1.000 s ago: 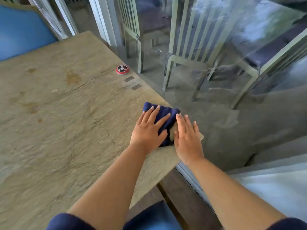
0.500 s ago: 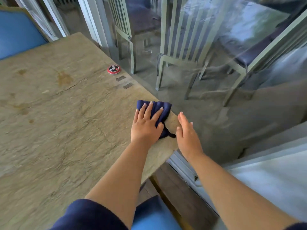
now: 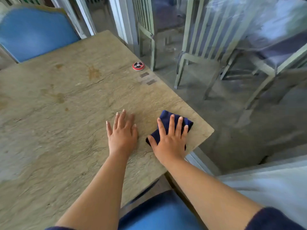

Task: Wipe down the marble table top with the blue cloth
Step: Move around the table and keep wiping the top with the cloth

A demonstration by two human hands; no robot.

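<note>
Head view, only 1 camera.

Right hand lies flat, palm down, fingers spread wide on top of the blue cloth, pressing it onto the tabletop. Not a closed grip: the fingers lie straight over the fabric and the cloth shows past the fingertips and beside the thumb.

Cloth is dark blue, bunched or folded into a small pad. It sits near the tabletop's near-right corner, just inside the right edge, touching the stone.

Left hand is also palm down and flat on the bare tabletop, fingers open and slightly spread, holding nothing. It sits just left of the right hand, with a gap of bare stone between it and the cloth.

Tabletop is beige-green veined marble. Brownish stain marks show on the far-left part, well apart from both hands.

A round red and black disc rests near the far right edge. 2 small grey rectangular patches sit just nearer than the disc along the same edge; cannot tell what they are.

A blue padded chair back stands at the far side of the tabletop. A blue seat shows at the near edge, below the forearms. Dark blue sleeves cover the upper arms.

To the right, pale slatted chairs appear behind glass, blurred by reflections.
</note>
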